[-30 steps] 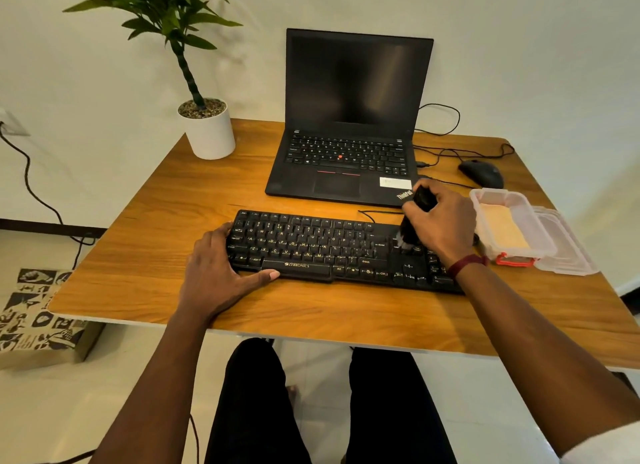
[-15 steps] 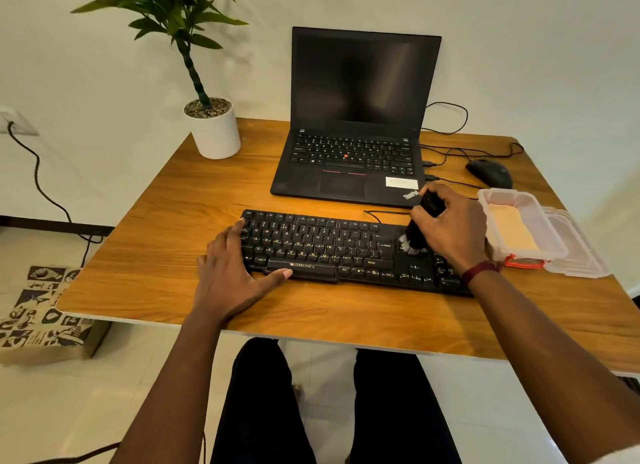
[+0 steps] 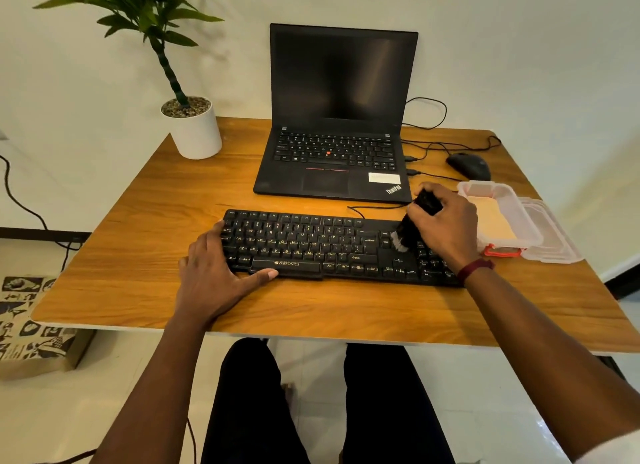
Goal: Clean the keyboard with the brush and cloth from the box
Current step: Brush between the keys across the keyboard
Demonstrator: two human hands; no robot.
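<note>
From the head camera. Grips the black brush (image 3: 414, 223) in the right hand (image 3: 446, 228), fingers and thumb wrapped tight round the handle, nothing else in that hand. Holds it tilted, handle top away, pale bristles down and to the left of the grip, meeting the keyboard (image 3: 311, 245) at the small key block between the letters and the number pad. Covers part of the number pad with the heel of the same hand. Wears a dark red band (image 3: 476, 268) on the wrist, just nearer than the grip.

Well to the left of the grip, lays the left hand (image 3: 211, 280) flat on the keyboard's left end, fingers straight over the keys, thumb stretched along the front edge by the space bar, holding nothing.

Just right of the grip, close against the knuckles: the clear plastic box (image 3: 533, 237), open, with the tan cloth (image 3: 491, 221) lying flat inside and a red clasp (image 3: 502, 251) at its near end. Further right, partly under the box, a clear lid (image 3: 561, 245).

Beyond the grip and leftward, an open laptop (image 3: 339, 117) with a dark screen. Beyond and slightly right, a black mouse (image 3: 469, 166). Far to the left, a potted plant (image 3: 194, 134) at the back corner of the wooden table (image 3: 121, 273).
</note>
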